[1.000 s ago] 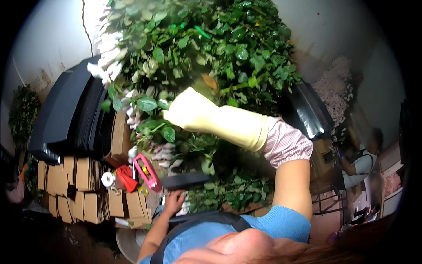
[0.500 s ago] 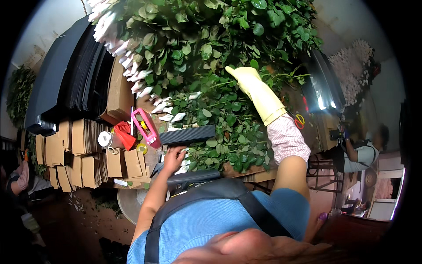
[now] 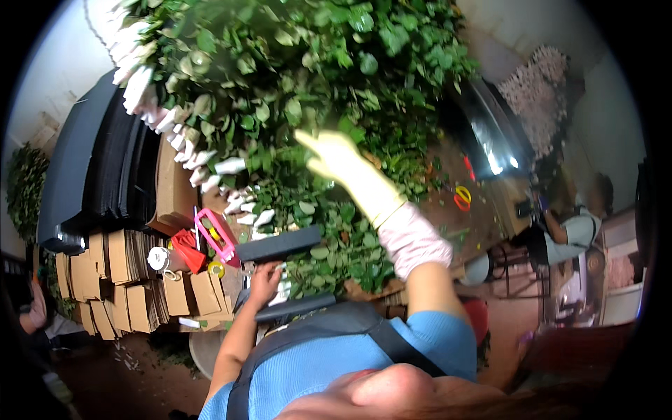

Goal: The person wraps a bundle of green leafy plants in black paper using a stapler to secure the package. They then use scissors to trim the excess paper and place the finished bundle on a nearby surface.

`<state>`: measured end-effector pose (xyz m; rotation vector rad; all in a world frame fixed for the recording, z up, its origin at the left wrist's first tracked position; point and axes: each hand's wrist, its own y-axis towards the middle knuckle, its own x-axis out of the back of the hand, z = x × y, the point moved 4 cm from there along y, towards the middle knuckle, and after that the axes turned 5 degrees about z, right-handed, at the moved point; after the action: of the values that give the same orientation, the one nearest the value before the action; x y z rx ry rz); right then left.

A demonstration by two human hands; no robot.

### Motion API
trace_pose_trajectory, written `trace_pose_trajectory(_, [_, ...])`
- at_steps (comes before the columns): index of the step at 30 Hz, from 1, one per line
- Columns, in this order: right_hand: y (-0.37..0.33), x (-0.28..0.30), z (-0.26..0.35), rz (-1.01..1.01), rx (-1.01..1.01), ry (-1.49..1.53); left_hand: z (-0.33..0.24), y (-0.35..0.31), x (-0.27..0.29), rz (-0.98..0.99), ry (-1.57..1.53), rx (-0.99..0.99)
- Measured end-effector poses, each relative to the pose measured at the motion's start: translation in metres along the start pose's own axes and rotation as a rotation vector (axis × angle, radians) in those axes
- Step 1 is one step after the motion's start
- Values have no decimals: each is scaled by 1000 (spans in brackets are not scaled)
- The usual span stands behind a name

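My left hand (image 3: 265, 282), bare, has its fingers bent at the head end of a row of leafy rose stems (image 3: 336, 262); a small pale tip shows at the fingertips, too small to make out. That row lies between two dark ridged blocks, a far one (image 3: 278, 244) and a near one (image 3: 295, 307). My right hand (image 3: 339, 159), in a long yellow rubber glove and blurred, is over the leaves with its fingers closed around a rose stem. The white-sleeved bud (image 3: 231, 166) of that stem points left, away from the glove.
A large heap of roses (image 3: 294, 63) fills the far side. Left are black folded boxes (image 3: 98, 161), cardboard pieces (image 3: 140, 304), a white lidded cup (image 3: 159, 259) and a pink tape dispenser (image 3: 215, 234). Orange-handled scissors (image 3: 462, 199) lie right; another person (image 3: 570, 227) is beyond.
My right hand has swung left and slightly nearer, the rose moving with it. My left hand stays by the row's head end, fingers more curled. The whole view has shifted.
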<state>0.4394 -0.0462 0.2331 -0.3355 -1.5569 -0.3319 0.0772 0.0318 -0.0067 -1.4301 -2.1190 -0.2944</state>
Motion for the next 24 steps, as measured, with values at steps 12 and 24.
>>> trace_pose_trajectory(12, [-4, 37, -18, -280, 149, 529, -3, -1, -2, -5, 61, -36])
trace_pose_trajectory(24, [192, 364, -40, -619, -180, -541, -9, -7, 5, 9, 102, -15])
